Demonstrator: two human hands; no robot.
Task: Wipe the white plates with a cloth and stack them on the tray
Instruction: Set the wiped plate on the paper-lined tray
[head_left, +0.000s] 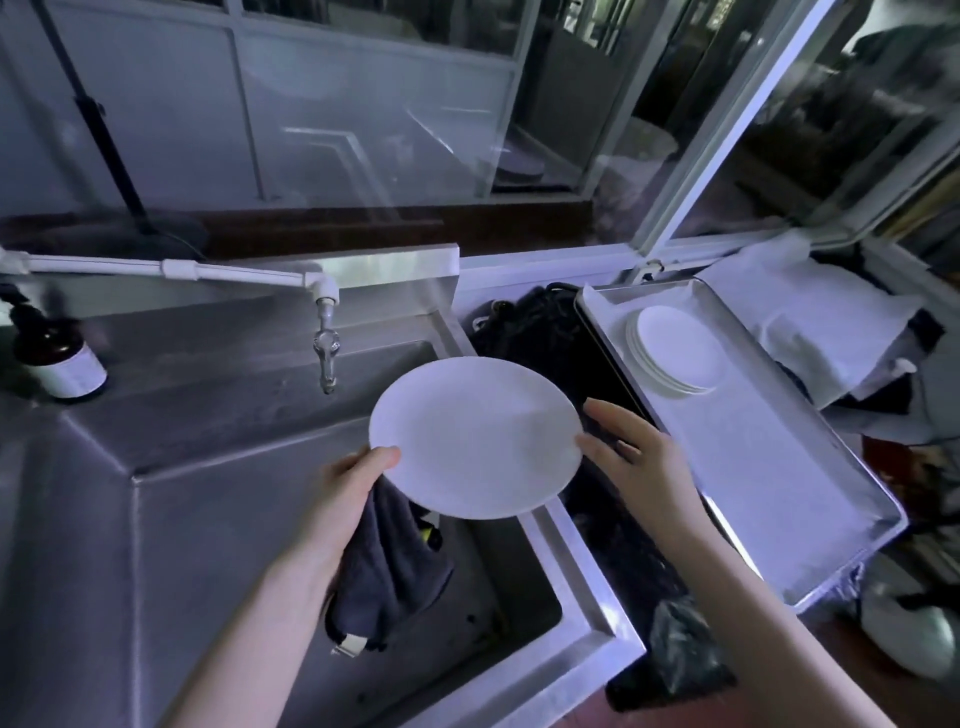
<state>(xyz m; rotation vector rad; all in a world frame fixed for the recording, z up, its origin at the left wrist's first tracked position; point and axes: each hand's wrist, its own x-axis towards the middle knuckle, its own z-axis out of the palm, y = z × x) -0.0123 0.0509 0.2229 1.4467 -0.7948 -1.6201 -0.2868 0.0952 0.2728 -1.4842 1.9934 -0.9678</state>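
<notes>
Holding the white plate (475, 439) level above the right rim of the sink (182, 545), my left grip (353, 483) pinches its 8 o'clock edge: the thumb lies on top and the other fingers are hidden underneath. I see the dark cloth (387, 566) bunched in that same grip, hanging below the plate into the basin. My right grip (631, 457) is wide, fingers straight and spread, at the plate's 3 o'clock side; only the thumb tip meets the rim there. From the plate, the metal tray (779, 493) lies at 3 o'clock on the surface, just beyond my right grip, lined in white. A stack of white plates (675, 353) sits at the tray's far end, at about 1 o'clock from the held plate and well apart from it. The tap (326, 353) hangs at 11 o'clock, just beside the plate's far edge, and a brown bottle (57, 358) stands on the sink ledge at 9 o'clock.
</notes>
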